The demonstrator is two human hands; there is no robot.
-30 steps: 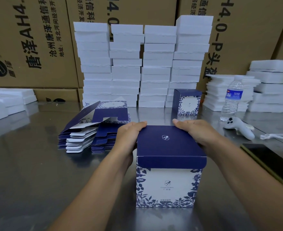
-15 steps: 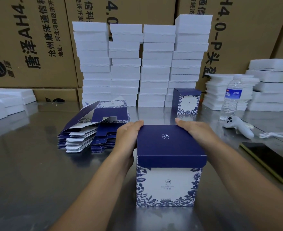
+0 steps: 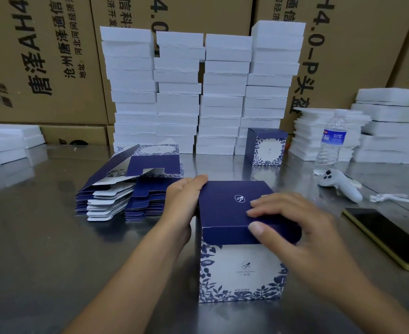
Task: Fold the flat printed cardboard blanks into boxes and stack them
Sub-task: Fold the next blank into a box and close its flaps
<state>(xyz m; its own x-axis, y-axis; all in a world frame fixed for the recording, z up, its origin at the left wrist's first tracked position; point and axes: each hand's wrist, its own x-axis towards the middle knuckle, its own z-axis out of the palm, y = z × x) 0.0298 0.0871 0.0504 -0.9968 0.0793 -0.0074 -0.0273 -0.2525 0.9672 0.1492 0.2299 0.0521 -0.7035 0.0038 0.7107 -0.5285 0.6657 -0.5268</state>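
Two hands on one box: we see the right hand (image 3: 302, 227) laid over the near right part of the lid, fingers (image 3: 261, 206) loosely spread and flat on the navy top, thumb (image 3: 256, 229) pressed against the lid's front flap. That grip is open and flat, pressing rather than closed around anything. The left hand (image 3: 184, 201) sits against the box's left side, fingers together and curled over the far left edge of the lid, palm along the side wall; a bracing grip, not a clamp.

The folded box (image 3: 241, 268) stands upright on the tabletop (image 3: 42, 261) directly between both hands, lid down, white front panel with blue leaf print facing us.

Just left of the left hand lie the flat blanks (image 3: 126, 194) in two adjoining piles, the top sheets partly lifted. Behind the box, well apart, a second finished box (image 3: 266, 148) stands upright near the back.

Further out we see four tall stacks of white foam slabs (image 3: 198, 92) along the rear, brown cartons (image 3: 42, 56) behind them. To the right: a water bottle (image 3: 331, 145), a white controller (image 3: 338, 184) just in front of it, and a phone (image 3: 386, 235) lying flat near the right edge.
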